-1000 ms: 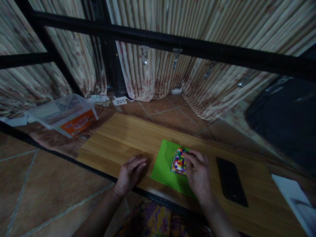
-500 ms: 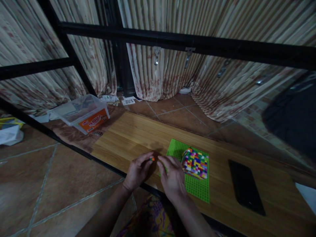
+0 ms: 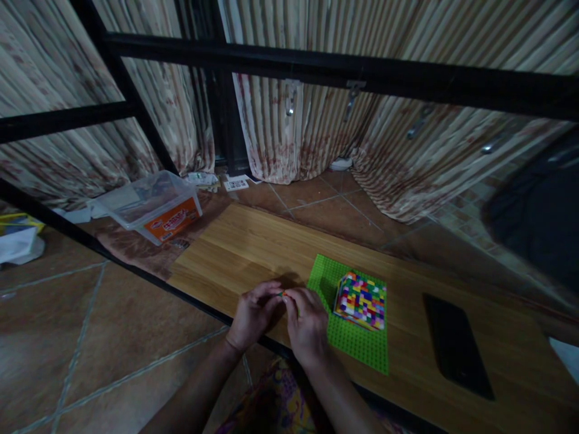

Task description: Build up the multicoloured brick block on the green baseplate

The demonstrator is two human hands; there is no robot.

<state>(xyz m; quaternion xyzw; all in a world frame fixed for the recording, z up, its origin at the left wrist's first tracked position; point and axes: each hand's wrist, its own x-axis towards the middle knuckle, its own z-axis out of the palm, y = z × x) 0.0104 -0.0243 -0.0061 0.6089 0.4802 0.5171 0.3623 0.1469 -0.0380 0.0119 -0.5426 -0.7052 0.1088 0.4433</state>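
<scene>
Over the front edge of the wooden board, my two hands meet fingertip to fingertip. My left hand is closed in a pinch on small toy bricks, of which bits of orange and green show. Thumb and forefinger of my right hand are closed on the same small bricks from the other side; the fingers hide most of them. Just right of my right hand lies a green baseplate. On it stands a block of many-coloured bricks, stacked in layers.
A dark phone-like slab lies on the wooden board at the right. Beyond the board's left end stands a clear plastic box with an orange label. Black metal bars cross in front of striped curtains.
My right hand has moved left, closing the gap to my left hand, and its fingertips now touch the small bricks. My left hand has stayed nearly in place.
</scene>
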